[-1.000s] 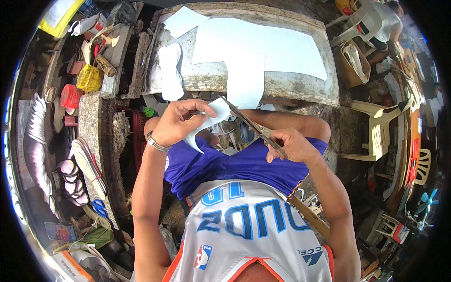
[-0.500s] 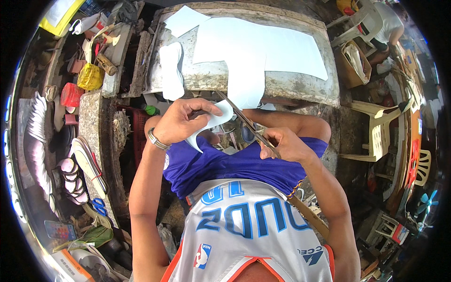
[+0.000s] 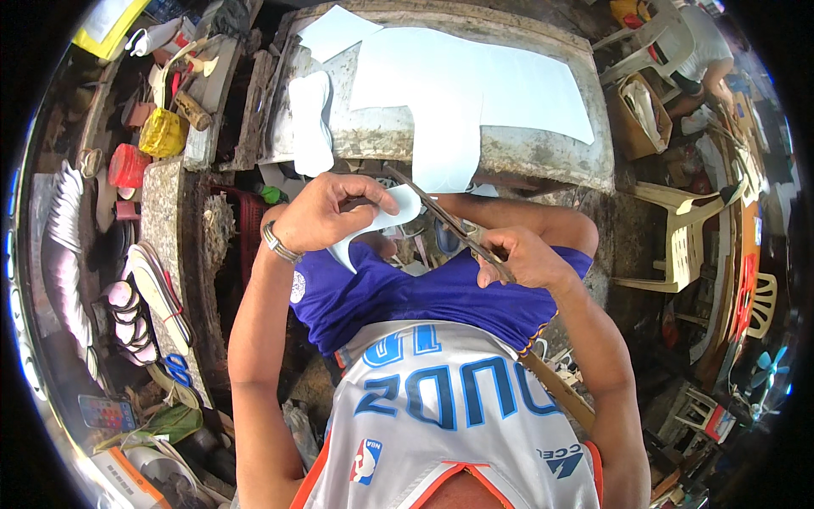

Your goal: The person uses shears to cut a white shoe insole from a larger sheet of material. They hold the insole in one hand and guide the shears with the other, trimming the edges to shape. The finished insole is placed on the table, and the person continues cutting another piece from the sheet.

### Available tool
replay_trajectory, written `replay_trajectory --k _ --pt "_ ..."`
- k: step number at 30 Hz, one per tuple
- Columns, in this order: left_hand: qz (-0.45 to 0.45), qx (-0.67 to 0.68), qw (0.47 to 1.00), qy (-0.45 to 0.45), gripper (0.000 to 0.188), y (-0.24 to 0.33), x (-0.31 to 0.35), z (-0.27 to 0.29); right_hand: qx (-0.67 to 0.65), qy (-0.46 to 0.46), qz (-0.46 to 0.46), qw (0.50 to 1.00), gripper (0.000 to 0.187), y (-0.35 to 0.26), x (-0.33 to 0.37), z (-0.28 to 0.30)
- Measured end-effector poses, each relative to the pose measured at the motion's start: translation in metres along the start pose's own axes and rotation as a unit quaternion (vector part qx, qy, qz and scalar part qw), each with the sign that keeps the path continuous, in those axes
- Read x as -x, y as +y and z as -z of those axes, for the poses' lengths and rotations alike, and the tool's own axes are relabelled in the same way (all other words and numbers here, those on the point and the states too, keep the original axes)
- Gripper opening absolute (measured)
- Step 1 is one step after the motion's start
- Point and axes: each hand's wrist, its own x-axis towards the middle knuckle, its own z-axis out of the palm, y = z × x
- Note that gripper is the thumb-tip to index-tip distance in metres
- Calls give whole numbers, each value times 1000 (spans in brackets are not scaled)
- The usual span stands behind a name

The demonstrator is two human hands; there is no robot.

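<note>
Between the thumb and fingers of my left hand (image 3: 326,214) is a curved, narrow white sheet piece (image 3: 403,209) with a rounded end and a pointed tail. My right hand (image 3: 523,259) grips large dark scissors (image 3: 445,217), their long blades reaching up and left alongside the rounded end of the piece. Both hands are over my lap, just short of the low table. On that worn table (image 3: 547,157) lies a big white sheet (image 3: 449,93), part of it hanging over the near edge. To its left is a stack of white sole-shaped pieces (image 3: 311,123).
A smaller white sheet (image 3: 337,32) is at the table's far left. The left bench (image 3: 174,220) carries several soles (image 3: 157,293) and blue-handled scissors (image 3: 177,370). Right of me stand a beige plastic chair (image 3: 678,237) and a cardboard box (image 3: 640,114); a person (image 3: 704,47) sits beyond.
My left hand and the white piece have shifted slightly left. The scissors remain beside the piece in my right hand, with little movement.
</note>
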Motion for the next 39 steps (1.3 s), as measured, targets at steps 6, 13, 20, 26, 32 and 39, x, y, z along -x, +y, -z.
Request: replay_trajectory --k 6,13,20,26,32,39 --pt "-4 -45 998 -35 22 4 -3 9 90 2 -3 996 40 -1 2 7" --pt "-39 -85 995 -46 23 4 -8 15 92 -18 -17 995 40 1 3 15" --pt "-27 -99 993 -61 21 13 -9 19 111 -28 -22 993 44 1 4 20" --pt "31 -54 996 -64 17 13 -13 23 152 -24 -44 987 41 -8 6 21" --pt "-7 -10 998 -57 26 -11 -18 29 119 -22 -49 991 39 -3 5 19" --pt "24 69 993 95 34 -73 -27 36 46 80 -109 990 43 42 -12 -8"
